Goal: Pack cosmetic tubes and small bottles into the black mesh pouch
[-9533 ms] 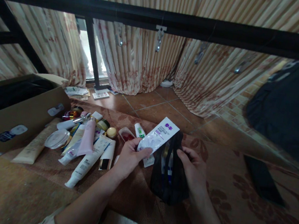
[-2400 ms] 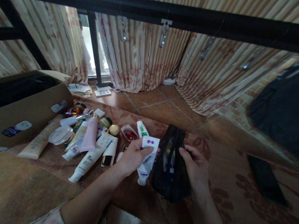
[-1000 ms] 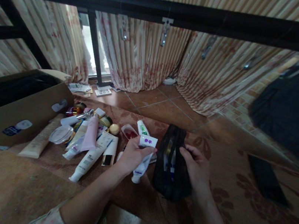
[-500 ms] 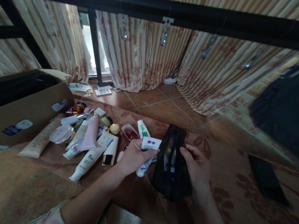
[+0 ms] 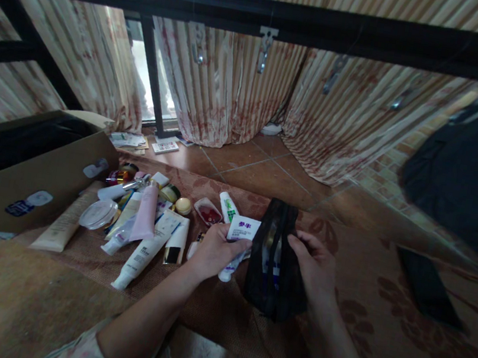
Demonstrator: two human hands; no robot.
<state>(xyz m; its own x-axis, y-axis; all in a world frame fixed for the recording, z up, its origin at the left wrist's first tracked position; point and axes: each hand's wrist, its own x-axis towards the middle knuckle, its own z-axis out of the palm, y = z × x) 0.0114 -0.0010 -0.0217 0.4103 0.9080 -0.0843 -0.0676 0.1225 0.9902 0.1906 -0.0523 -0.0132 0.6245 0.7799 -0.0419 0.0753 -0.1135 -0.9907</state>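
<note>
A white toothpaste tube (image 5: 244, 229) with purple lettering is gripped in my left hand (image 5: 215, 252), its cap pointing down. Just right of it, a black mesh zip pouch (image 5: 274, 268) stands on the brown patterned cloth, with tubes dimly visible inside. The fingers of my right hand (image 5: 312, 259) pinch the pouch's right edge. Behind my left hand lie a green-and-white tube (image 5: 228, 206) and a clear case with something red (image 5: 208, 211). To the left are a white tube (image 5: 147, 252), a pink tube (image 5: 146, 213) and a round clear-lidded jar (image 5: 99, 215).
At the left stands a cardboard box (image 5: 35, 184) with black plastic inside. A dark phone-like slab (image 5: 429, 286) lies on the cloth at the right. Papers (image 5: 165, 145) rest on the tiled floor beyond. A black metal bar (image 5: 263, 18) crosses before the curtains (image 5: 235, 83).
The toothpaste tube has risen and tilted slightly in my left hand, showing more of its printed end. My right hand stays on the pouch.
</note>
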